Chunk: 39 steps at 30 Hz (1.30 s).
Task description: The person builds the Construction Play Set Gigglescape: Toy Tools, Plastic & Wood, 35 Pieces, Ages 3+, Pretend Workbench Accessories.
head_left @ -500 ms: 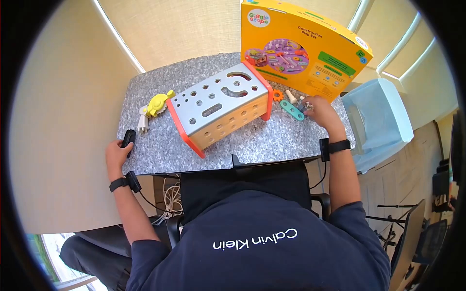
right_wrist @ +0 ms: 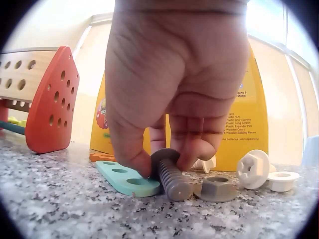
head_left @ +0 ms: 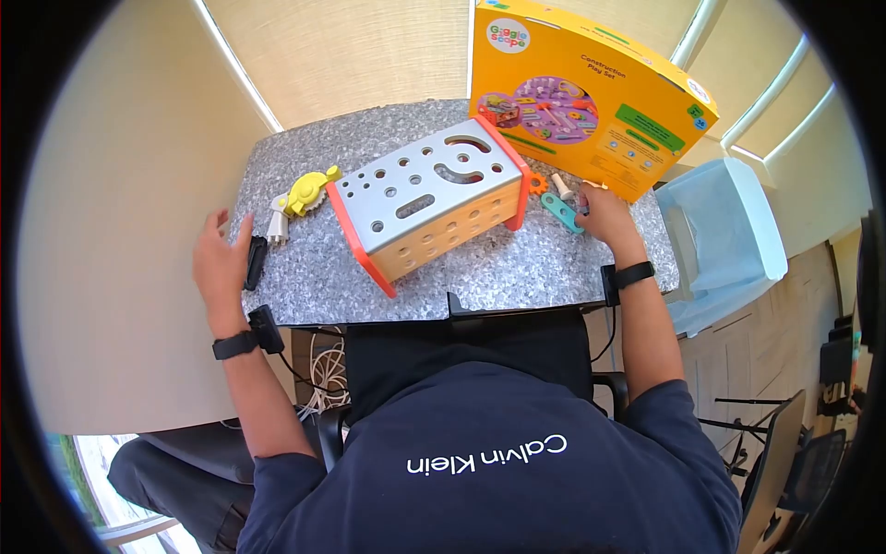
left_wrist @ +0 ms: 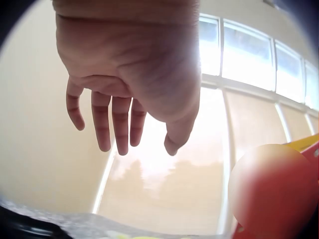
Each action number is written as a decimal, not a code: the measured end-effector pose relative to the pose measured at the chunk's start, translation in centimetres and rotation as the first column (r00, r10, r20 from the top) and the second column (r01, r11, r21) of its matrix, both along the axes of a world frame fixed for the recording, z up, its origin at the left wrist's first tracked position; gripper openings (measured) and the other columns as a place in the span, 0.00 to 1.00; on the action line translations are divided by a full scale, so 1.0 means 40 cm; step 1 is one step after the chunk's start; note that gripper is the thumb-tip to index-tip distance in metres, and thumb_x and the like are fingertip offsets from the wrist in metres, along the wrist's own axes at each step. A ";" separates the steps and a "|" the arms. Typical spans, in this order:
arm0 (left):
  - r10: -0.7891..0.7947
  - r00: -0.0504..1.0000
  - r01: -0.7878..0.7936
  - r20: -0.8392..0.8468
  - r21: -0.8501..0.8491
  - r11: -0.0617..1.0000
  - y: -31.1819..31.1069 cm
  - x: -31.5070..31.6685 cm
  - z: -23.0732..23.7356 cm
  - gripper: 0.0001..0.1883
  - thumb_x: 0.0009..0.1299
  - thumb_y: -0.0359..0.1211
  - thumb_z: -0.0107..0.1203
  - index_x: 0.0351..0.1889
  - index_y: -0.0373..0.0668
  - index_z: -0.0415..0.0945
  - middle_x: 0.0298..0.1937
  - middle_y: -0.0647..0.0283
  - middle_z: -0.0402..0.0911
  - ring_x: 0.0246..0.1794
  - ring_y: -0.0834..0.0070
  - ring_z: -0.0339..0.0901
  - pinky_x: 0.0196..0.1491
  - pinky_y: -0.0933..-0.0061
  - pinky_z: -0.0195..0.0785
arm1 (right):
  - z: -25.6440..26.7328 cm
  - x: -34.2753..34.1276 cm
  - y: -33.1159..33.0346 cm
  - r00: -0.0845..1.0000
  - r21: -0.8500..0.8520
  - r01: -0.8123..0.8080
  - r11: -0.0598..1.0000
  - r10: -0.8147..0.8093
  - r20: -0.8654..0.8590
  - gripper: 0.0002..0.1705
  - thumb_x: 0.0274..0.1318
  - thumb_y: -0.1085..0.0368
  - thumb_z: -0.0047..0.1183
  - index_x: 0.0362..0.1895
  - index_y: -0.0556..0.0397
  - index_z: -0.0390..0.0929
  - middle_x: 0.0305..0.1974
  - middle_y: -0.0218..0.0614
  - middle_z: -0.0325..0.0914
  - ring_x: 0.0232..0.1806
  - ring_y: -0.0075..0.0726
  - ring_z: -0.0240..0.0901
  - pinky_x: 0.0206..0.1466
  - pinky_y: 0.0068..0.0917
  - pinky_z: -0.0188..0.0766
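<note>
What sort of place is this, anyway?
Probably an office or similar indoor workroom: there's a speckled tabletop, a dark chair off to the side, and a row of windows.

Matt-looking plastic here on the grey threaded plastic screw (right_wrist: 175, 185)! Smooth paint-like finish across the flat teal three-holed strip (right_wrist: 126, 177); smooth printed cardboard, the big yellow cardboard box (head_left: 637, 111); stone-like speckle on the grey tabletop (head_left: 480, 277).

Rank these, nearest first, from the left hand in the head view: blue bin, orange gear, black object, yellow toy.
1. Black object: beside the left hand.
2. Yellow toy: left side, farther back.
3. Orange gear: right side.
4. Blue bin: far right.
</note>
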<state>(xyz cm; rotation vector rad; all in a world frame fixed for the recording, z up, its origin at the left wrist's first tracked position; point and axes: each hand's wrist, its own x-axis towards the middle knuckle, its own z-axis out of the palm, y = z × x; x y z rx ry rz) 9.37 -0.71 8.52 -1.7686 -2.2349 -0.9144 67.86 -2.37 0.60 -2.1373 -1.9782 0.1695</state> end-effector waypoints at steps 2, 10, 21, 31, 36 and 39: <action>-0.138 0.990 0.137 0.032 0.028 0.990 -0.017 0.086 0.045 0.28 0.70 0.49 0.70 0.59 0.39 0.83 0.58 0.51 0.88 0.56 0.55 0.86 0.58 0.56 0.78 | -0.013 0.004 0.002 1.000 0.030 -0.007 1.000 0.007 -0.007 0.15 0.47 0.69 0.69 0.39 0.55 0.78 0.37 0.49 0.84 0.43 0.60 0.82 0.46 0.48 0.77; -0.734 0.672 0.733 -0.096 -0.060 0.678 -0.083 0.369 0.098 0.27 0.67 0.46 0.72 0.59 0.41 0.82 0.58 0.55 0.86 0.59 0.55 0.82 0.64 0.56 0.73 | 0.015 0.005 -0.012 0.998 0.159 -0.022 0.987 0.030 -0.051 0.16 0.46 0.72 0.68 0.41 0.56 0.79 0.39 0.51 0.82 0.45 0.60 0.82 0.47 0.46 0.78; -0.667 0.664 0.621 -0.339 -0.247 0.744 -0.042 0.435 0.003 0.58 0.54 0.64 0.75 0.82 0.57 0.63 0.81 0.48 0.64 0.82 0.48 0.59 0.79 0.38 0.49 | 0.189 -0.155 -0.147 0.845 0.136 -0.156 0.978 0.204 -0.495 0.19 0.45 0.73 0.74 0.39 0.58 0.78 0.38 0.42 0.80 0.39 0.39 0.82 0.43 0.36 0.80; -0.634 0.686 0.599 -0.356 -0.217 0.770 -0.043 0.442 -0.016 0.56 0.55 0.63 0.75 0.81 0.58 0.63 0.81 0.49 0.65 0.82 0.50 0.60 0.79 0.41 0.49 | 0.163 -0.315 -0.187 0.689 0.341 -0.443 0.829 0.559 -0.462 0.18 0.53 0.72 0.72 0.47 0.55 0.80 0.44 0.39 0.80 0.41 0.38 0.85 0.45 0.32 0.83; -0.633 0.686 0.600 -0.358 -0.214 0.771 -0.043 0.441 -0.016 0.57 0.55 0.63 0.74 0.82 0.58 0.63 0.81 0.49 0.64 0.82 0.51 0.60 0.79 0.41 0.50 | 0.140 -0.340 -0.175 0.710 0.444 -0.432 0.785 0.600 -0.369 0.18 0.55 0.72 0.71 0.50 0.52 0.83 0.44 0.38 0.80 0.41 0.39 0.85 0.45 0.34 0.83; -0.632 0.685 0.599 -0.364 -0.213 0.772 -0.040 0.441 -0.021 0.57 0.55 0.64 0.74 0.82 0.58 0.63 0.81 0.49 0.64 0.82 0.51 0.60 0.79 0.41 0.49 | 0.118 -0.343 -0.162 0.704 0.474 -0.399 0.785 0.593 -0.390 0.17 0.57 0.71 0.71 0.50 0.53 0.83 0.45 0.38 0.80 0.41 0.39 0.86 0.45 0.34 0.83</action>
